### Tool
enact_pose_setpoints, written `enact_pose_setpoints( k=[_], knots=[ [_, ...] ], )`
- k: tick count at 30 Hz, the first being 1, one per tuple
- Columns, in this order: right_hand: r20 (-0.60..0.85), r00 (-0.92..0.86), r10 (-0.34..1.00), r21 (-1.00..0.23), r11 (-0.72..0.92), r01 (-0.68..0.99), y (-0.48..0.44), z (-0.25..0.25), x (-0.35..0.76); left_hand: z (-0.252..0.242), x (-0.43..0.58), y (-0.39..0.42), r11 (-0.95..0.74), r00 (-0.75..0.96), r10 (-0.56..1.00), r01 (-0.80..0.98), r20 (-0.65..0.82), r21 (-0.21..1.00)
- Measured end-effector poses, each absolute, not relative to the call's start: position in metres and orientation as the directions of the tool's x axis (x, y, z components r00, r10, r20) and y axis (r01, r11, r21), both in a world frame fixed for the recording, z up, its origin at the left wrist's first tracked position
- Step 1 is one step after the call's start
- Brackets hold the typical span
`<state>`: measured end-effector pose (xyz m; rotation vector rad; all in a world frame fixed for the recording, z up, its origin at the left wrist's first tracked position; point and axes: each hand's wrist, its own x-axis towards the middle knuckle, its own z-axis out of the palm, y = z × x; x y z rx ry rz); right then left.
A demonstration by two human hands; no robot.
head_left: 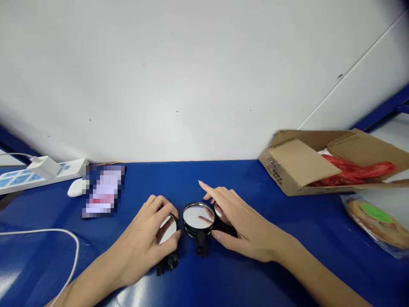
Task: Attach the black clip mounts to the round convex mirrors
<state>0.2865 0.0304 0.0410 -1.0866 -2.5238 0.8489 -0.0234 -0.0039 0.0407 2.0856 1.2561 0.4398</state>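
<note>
My left hand (150,230) is wrapped round a small round mirror (168,229) with a black clamp mount, thumb and fingers on its rim. Just right of it, another round mirror (198,216) lies glass up on the blue table; a second rim shows beneath, like a stack, and its black mount points toward me. My right hand (238,219) closes from above over a further round mirror (223,214) with a black body, its thumb on the near side and its index finger stretched out past the rim. The palm hides most of that mirror.
A smartphone (104,189) with a blurred screen, a white mouse-like item (76,187) and a power strip (19,177) are at the left, with a white cable (72,234). An opened cardboard box (287,170) holding a red bag and a packaged round item (380,221) lie right.
</note>
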Motion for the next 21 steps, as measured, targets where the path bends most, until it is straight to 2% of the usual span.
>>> enact_pose_setpoints(
  k=[6, 21],
  knots=[
    [-0.012, -0.684, 0.73, -0.636, 0.522, 0.568, 0.0329, 0.0385, 0.2913, 0.0403, -0.0227, -0.0022, -0.317, 0.482, 0.874, 0.663, -0.062, 0.678],
    [0.018, -0.665, 0.747, -0.59, 0.545, 0.596, 0.0319, 0.0404, 0.2926, 0.0411, -0.0226, -0.0046, -0.333, 0.484, 0.874, 0.639, -0.027, 0.694]
  ],
)
